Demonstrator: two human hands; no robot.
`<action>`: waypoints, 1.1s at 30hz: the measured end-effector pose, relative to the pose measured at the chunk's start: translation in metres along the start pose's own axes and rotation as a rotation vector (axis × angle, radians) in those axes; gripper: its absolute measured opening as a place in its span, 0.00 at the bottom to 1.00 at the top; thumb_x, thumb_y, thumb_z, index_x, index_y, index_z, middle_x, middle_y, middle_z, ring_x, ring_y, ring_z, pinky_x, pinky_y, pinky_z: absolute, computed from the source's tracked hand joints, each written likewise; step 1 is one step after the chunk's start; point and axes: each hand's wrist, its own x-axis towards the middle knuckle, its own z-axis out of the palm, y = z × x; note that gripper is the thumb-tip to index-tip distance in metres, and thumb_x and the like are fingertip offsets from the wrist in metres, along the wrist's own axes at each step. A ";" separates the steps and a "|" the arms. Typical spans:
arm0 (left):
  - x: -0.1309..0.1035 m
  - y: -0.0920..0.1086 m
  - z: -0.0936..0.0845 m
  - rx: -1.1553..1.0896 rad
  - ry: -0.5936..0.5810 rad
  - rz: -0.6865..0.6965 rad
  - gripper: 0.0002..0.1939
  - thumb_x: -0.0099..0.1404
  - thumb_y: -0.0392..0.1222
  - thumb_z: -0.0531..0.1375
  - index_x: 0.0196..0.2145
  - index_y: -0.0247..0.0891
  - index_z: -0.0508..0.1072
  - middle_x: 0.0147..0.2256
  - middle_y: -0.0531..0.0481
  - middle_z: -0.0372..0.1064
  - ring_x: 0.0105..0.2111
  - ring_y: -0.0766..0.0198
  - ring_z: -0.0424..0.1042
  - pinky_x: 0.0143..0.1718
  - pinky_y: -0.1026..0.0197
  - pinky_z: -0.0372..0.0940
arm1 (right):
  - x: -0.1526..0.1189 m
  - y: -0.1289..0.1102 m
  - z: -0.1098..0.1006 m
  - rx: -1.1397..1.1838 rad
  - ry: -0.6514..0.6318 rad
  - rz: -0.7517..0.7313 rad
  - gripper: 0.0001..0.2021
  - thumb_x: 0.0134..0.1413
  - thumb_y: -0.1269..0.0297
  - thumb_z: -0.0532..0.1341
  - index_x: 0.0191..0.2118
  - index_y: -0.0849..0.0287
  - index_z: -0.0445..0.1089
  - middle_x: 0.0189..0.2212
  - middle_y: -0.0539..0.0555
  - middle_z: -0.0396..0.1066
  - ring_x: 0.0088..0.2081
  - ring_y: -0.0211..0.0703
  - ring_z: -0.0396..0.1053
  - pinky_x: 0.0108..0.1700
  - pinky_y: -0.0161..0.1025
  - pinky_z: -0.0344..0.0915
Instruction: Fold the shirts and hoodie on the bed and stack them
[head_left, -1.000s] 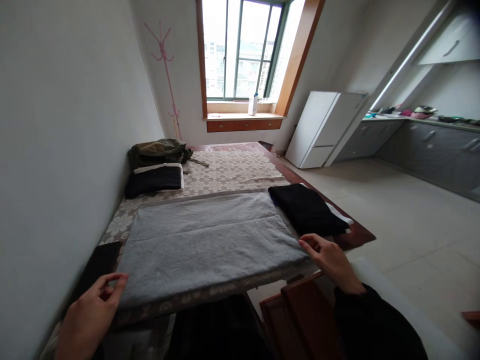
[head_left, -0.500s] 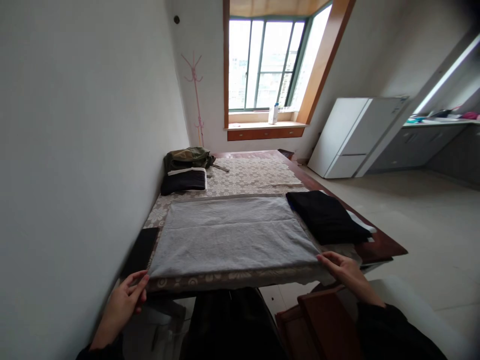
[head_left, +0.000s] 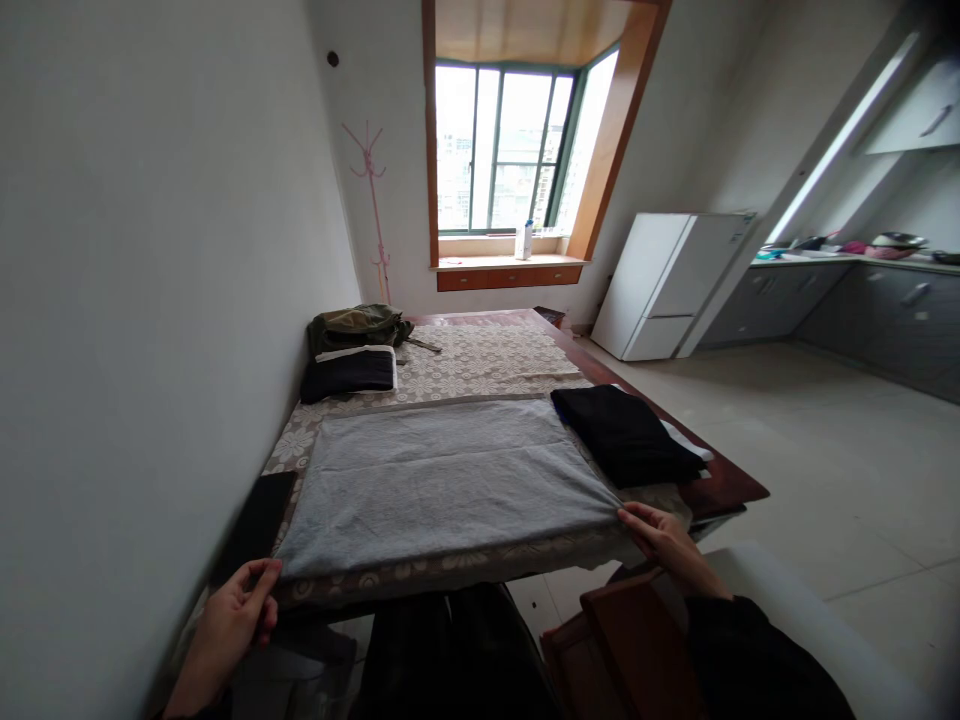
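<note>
A grey cloth [head_left: 450,480] lies spread flat on the patterned tablecloth [head_left: 487,350], with a faint crease across it. My left hand [head_left: 236,615] pinches its near left corner. At the near right corner, my right hand [head_left: 664,540] has its fingers closed on the cloth, and small folds run from that corner. Right of the cloth is a folded black garment [head_left: 626,435] with something white under it. A dark flat item [head_left: 262,515] lies beside the cloth's left edge.
At the table's far left are a folded dark cloth [head_left: 349,372] and a green backpack [head_left: 356,328], near the wall. A brown chair [head_left: 637,640] stands below the table's near right edge. A white fridge [head_left: 649,285] is farther off.
The view has shifted slightly right. Both hands now pinch the near corners more tightly, and the cloth's right corner is drawn into sharper folds.
</note>
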 end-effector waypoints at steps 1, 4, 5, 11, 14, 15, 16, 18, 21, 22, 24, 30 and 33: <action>0.000 0.001 -0.001 0.027 -0.001 -0.001 0.37 0.48 0.79 0.57 0.36 0.41 0.71 0.12 0.59 0.62 0.11 0.60 0.64 0.12 0.63 0.54 | -0.002 -0.003 0.002 -0.029 -0.002 -0.001 0.28 0.42 0.35 0.67 0.34 0.57 0.71 0.12 0.40 0.54 0.17 0.33 0.48 0.22 0.35 0.44; 0.001 0.004 -0.004 0.110 -0.019 -0.005 0.37 0.50 0.78 0.55 0.37 0.41 0.72 0.12 0.57 0.63 0.12 0.58 0.66 0.13 0.61 0.57 | -0.006 -0.014 0.007 -0.162 0.005 -0.011 0.27 0.42 0.33 0.65 0.31 0.56 0.70 0.11 0.41 0.54 0.16 0.34 0.50 0.22 0.36 0.46; 0.001 0.006 -0.005 0.132 -0.021 -0.006 0.36 0.50 0.77 0.55 0.37 0.41 0.72 0.12 0.57 0.63 0.12 0.58 0.67 0.13 0.61 0.58 | -0.007 -0.018 0.008 -0.203 0.008 -0.020 0.28 0.42 0.32 0.65 0.29 0.56 0.69 0.11 0.41 0.54 0.16 0.35 0.51 0.22 0.36 0.48; 0.007 0.006 -0.008 0.185 -0.090 -0.009 0.32 0.51 0.74 0.55 0.35 0.42 0.71 0.11 0.59 0.61 0.12 0.59 0.65 0.15 0.61 0.57 | -0.007 -0.023 0.010 -0.240 0.012 -0.017 0.28 0.44 0.32 0.63 0.27 0.55 0.68 0.11 0.46 0.63 0.15 0.37 0.57 0.21 0.36 0.53; 0.011 0.002 -0.010 0.191 -0.077 -0.033 0.29 0.49 0.72 0.55 0.32 0.43 0.69 0.11 0.59 0.60 0.12 0.61 0.62 0.16 0.61 0.55 | -0.006 -0.016 0.010 -0.172 -0.034 0.051 0.27 0.46 0.33 0.62 0.33 0.55 0.67 0.17 0.48 0.72 0.13 0.37 0.59 0.17 0.35 0.48; 0.013 0.001 -0.010 0.194 -0.061 -0.046 0.29 0.48 0.72 0.56 0.31 0.43 0.68 0.10 0.59 0.60 0.12 0.61 0.62 0.17 0.61 0.55 | -0.006 -0.015 0.010 -0.155 -0.042 0.061 0.26 0.47 0.34 0.62 0.34 0.55 0.66 0.18 0.49 0.73 0.13 0.39 0.61 0.17 0.35 0.49; 0.014 0.000 -0.011 0.193 -0.046 -0.061 0.29 0.47 0.72 0.56 0.30 0.43 0.67 0.10 0.59 0.60 0.12 0.61 0.62 0.17 0.61 0.55 | -0.005 -0.014 0.010 -0.144 -0.043 0.062 0.25 0.48 0.35 0.62 0.34 0.54 0.66 0.19 0.49 0.74 0.15 0.41 0.65 0.16 0.35 0.51; 0.017 -0.002 -0.013 0.180 -0.033 -0.088 0.30 0.45 0.73 0.58 0.31 0.43 0.66 0.11 0.58 0.61 0.13 0.61 0.62 0.17 0.62 0.55 | -0.005 -0.013 0.009 -0.137 -0.025 0.059 0.24 0.48 0.36 0.63 0.34 0.54 0.66 0.20 0.50 0.75 0.18 0.44 0.70 0.17 0.35 0.56; 0.018 -0.003 -0.017 0.149 -0.076 -0.106 0.33 0.43 0.75 0.59 0.32 0.43 0.66 0.12 0.57 0.63 0.13 0.62 0.62 0.17 0.63 0.54 | -0.003 -0.014 0.007 -0.119 0.004 0.070 0.23 0.49 0.37 0.63 0.35 0.54 0.66 0.21 0.52 0.77 0.19 0.47 0.72 0.17 0.37 0.59; 0.018 -0.003 -0.018 0.145 -0.097 -0.108 0.34 0.43 0.76 0.58 0.32 0.43 0.66 0.12 0.55 0.65 0.13 0.62 0.63 0.17 0.63 0.53 | -0.003 -0.014 0.007 -0.108 0.003 0.081 0.23 0.50 0.37 0.63 0.35 0.53 0.66 0.22 0.52 0.77 0.20 0.48 0.73 0.17 0.37 0.60; 0.017 -0.002 -0.020 0.142 -0.132 -0.114 0.35 0.44 0.77 0.57 0.33 0.43 0.65 0.15 0.52 0.69 0.13 0.61 0.65 0.16 0.64 0.49 | -0.003 -0.013 0.006 -0.089 -0.013 0.103 0.22 0.51 0.37 0.62 0.36 0.52 0.66 0.22 0.52 0.78 0.21 0.50 0.74 0.18 0.39 0.61; 0.014 0.000 -0.018 0.082 -0.068 -0.091 0.30 0.45 0.72 0.59 0.32 0.44 0.63 0.22 0.50 0.74 0.16 0.59 0.69 0.13 0.64 0.52 | -0.004 -0.013 0.005 -0.026 -0.027 0.110 0.21 0.52 0.38 0.62 0.35 0.51 0.64 0.24 0.54 0.79 0.22 0.53 0.76 0.19 0.41 0.65; 0.013 -0.006 -0.016 0.027 -0.041 -0.048 0.29 0.44 0.71 0.62 0.31 0.44 0.63 0.22 0.51 0.72 0.16 0.61 0.68 0.13 0.63 0.56 | -0.005 -0.011 0.005 -0.010 0.004 0.118 0.21 0.51 0.39 0.63 0.35 0.51 0.63 0.25 0.54 0.80 0.23 0.53 0.77 0.20 0.41 0.66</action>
